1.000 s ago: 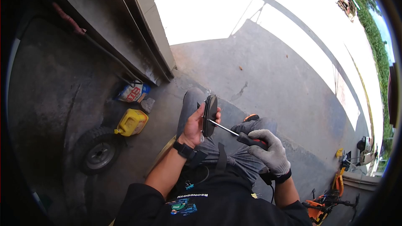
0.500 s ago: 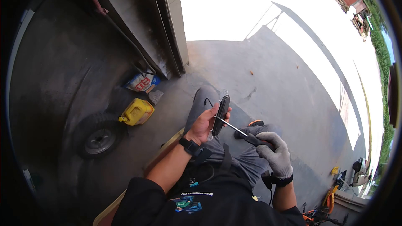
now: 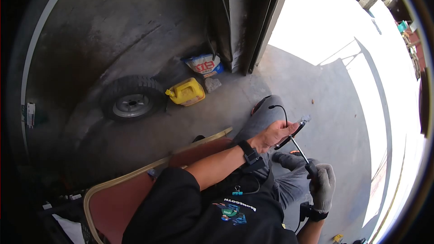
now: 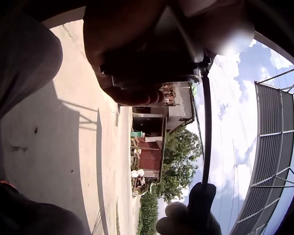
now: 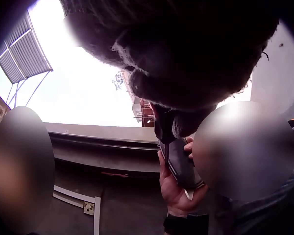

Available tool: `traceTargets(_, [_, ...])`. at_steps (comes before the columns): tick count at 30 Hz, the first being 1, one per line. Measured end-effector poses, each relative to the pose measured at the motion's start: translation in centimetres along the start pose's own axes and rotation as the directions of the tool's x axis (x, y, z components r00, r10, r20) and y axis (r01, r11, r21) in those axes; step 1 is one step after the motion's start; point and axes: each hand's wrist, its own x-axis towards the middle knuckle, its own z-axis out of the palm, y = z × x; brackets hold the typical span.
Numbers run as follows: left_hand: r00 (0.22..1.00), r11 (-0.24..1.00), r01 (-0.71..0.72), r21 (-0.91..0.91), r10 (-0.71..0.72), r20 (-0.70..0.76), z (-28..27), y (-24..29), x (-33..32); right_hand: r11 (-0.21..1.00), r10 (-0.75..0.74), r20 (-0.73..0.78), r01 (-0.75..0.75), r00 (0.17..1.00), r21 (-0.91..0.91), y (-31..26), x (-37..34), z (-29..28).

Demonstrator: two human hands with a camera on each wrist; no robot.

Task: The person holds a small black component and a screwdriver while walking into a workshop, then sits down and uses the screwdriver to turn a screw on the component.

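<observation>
My bare left hand (image 3: pixel 273 136) grips a dark brake pad (image 5: pixel 182 164), thumb on one face and fingers round the other. In the head view the pad stands nearly edge-on, with a shiny metal clip (image 3: pixel 305 119) at its upper end. A thin black wire (image 3: pixel 282 108) curves up beside the left hand. In a grey knitted glove, my right hand (image 3: pixel 323 187) holds a screwdriver (image 3: pixel 300 148) by its dark handle. The screwdriver's tip is right at the pad's edge, close to the left thumb; the left wrist view shows the shaft (image 4: pixel 207 127) meeting the pad's end.
The person sits on a red-backed chair (image 3: pixel 118 199), hands over the knees. To the left on the concrete floor lie a wheel with its tyre (image 3: pixel 131 99), a yellow jerrycan (image 3: pixel 186 92), a printed bag (image 3: pixel 203 65) and a stone (image 3: pixel 212 84). A dark metal door post (image 3: pixel 253 22) stands beyond.
The head view has swung left, so hands and pad appear farther right. The pad has turned from showing its broad face to nearly edge-on. The screwdriver tip stays at the pad.
</observation>
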Motion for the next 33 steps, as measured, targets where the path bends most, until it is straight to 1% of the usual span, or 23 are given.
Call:
traceTargets(1, [0.999, 1.0, 0.029, 0.011, -0.028, -0.02, -0.2, -0.1, 0.0, 1.0, 0.0, 0.004, 0.0, 1.0, -0.002, 0.4, 0.0, -0.2])
traceTargets(3, [0.998, 0.998, 0.056, 0.023, -0.055, -0.038, -0.4, -0.5, 0.1, 0.952, -0.256, -0.124, 0.227, 0.959, -0.206, 1.6, 0.4, -0.5])
traceTargets(4, [0.996, 0.998, 0.062, 0.017, -0.061, -0.059, -0.5, -0.7, 0.1, 0.951, -0.256, -0.124, 0.227, 0.959, -0.208, 1.7, 0.6, -0.3])
traceTargets(6, [0.995, 0.998, 0.068, 0.011, -0.067, -0.078, -0.8, -1.1, 0.4, 0.937, -0.342, -0.203, 0.318, 0.917, -0.143, 1.9, 0.9, 0.3])
traceTargets(8, [0.995, 0.999, 0.052, 0.009, -0.051, -0.089, -1.1, -1.7, 0.7, 0.93, -0.354, -0.209, 0.32, 0.911, -0.182, 1.8, 0.7, 0.8])
traceTargets(10, [0.995, 0.998, 0.06, 0.018, -0.058, -0.083, -0.7, -0.7, 0.0, 0.993, -0.079, -0.153, 0.091, 0.985, 0.074, 0.6, -0.2, 0.7])
traceTargets(11, [0.995, 0.997, 0.07, 0.028, -0.067, -0.077, -0.6, -0.2, -0.3, 0.993, -0.081, -0.149, 0.093, 0.985, 0.074, 0.3, -0.2, 0.3])
traceTargets(13, [0.994, 0.998, 0.061, 0.031, -0.058, -0.088, -0.5, -0.3, -0.3, 0.996, 0.01, -0.005, -0.011, 1.0, -0.085, 0.0, 0.0, -0.7])
traceTargets(14, [0.994, 0.998, 0.054, 0.035, -0.05, -0.094, -0.5, -0.4, -0.2, 0.996, 0.011, -0.005, -0.011, 1.0, -0.087, 0.5, 0.2, -0.8])
traceTargets(16, [0.993, 0.999, 0.048, 0.025, -0.045, -0.11, -0.6, -0.6, -0.2, 0.983, -0.161, -0.091, 0.152, 0.983, -0.1, 2.4, 0.9, -0.9])
traceTargets(17, [0.991, 0.999, 0.043, 0.019, -0.04, -0.126, -0.6, -0.7, -0.1, 0.983, -0.162, -0.091, 0.153, 0.983, -0.1, 3.3, 1.3, -1.0])
traceTargets(19, [0.992, 0.998, 0.054, 0.025, -0.051, -0.115, -0.5, -0.2, -0.4, 0.91, -0.411, -0.151, 0.395, 0.899, -0.13, 3.6, 1.7, -0.7])
traceTargets(20, [0.992, 0.997, 0.067, 0.031, -0.063, -0.106, -0.4, -0.1, -0.5, 0.91, -0.411, -0.151, 0.394, 0.899, -0.131, 3.5, 1.6, -0.3])
traceTargets(22, [0.992, 0.997, 0.07, 0.022, -0.067, -0.104, -0.6, -0.3, -0.5, 0.945, -0.326, -0.305, 0.304, 0.895, -0.117, 1.0, 0.7, 2.3])
traceTargets(23, [0.992, 0.997, 0.074, 0.013, -0.072, -0.1, -0.6, -0.4, -0.3, 0.946, -0.325, -0.31, 0.302, 0.893, -0.119, 0.3, 0.5, 1.7])
traceTargets(24, [0.993, 0.997, 0.078, 0.013, -0.076, -0.093, -0.5, -0.4, -0.3, 0.985, -0.169, -0.183, 0.16, 0.968, -0.061, -0.3, 0.5, 0.4])
traceTargets(25, [0.992, 0.997, 0.079, 0.009, -0.078, -0.098, -0.6, -0.4, -0.4, 1.0, -0.009, -0.045, 0.008, 0.999, -0.022, -0.6, 0.4, -0.4])
traceTargets(26, [0.992, 0.997, 0.082, 0.003, -0.081, -0.1, -0.7, -0.4, -0.4, 1.0, -0.01, -0.057, 0.008, 0.998, -0.024, -0.3, 0.6, -0.5])
traceTargets(28, [0.992, 0.994, 0.106, 0.013, -0.105, -0.075, -1.2, -0.8, -0.1, 0.99, -0.138, -0.08, 0.14, 0.987, 0.014, 0.9, 1.3, -0.7])
traceTargets(29, [0.993, 0.996, 0.09, -0.01, -0.09, -0.071, -1.5, -1.1, 0.1, 0.98, -0.198, -0.146, 0.199, 0.969, -0.001, 1.4, 1.3, -0.2])
traceTargets(30, [0.995, 0.997, 0.07, -0.032, -0.072, -0.067, -1.4, -1.1, 0.2, 0.949, -0.31, -0.119, 0.299, 0.943, -0.099, 1.6, 1.2, -0.5])
traceTargets(32, [0.992, 0.996, 0.093, -0.004, -0.093, -0.086, -1.3, -0.6, -0.1, 0.915, -0.378, -0.14, 0.346, 0.915, -0.208, 1.5, 1.4, -0.6])
traceTargets(33, [0.994, 0.997, 0.07, -0.02, -0.072, -0.079, -1.0, -0.3, -0.3, 0.915, -0.378, -0.159, 0.342, 0.912, -0.213, 0.9, 1.2, -0.2])
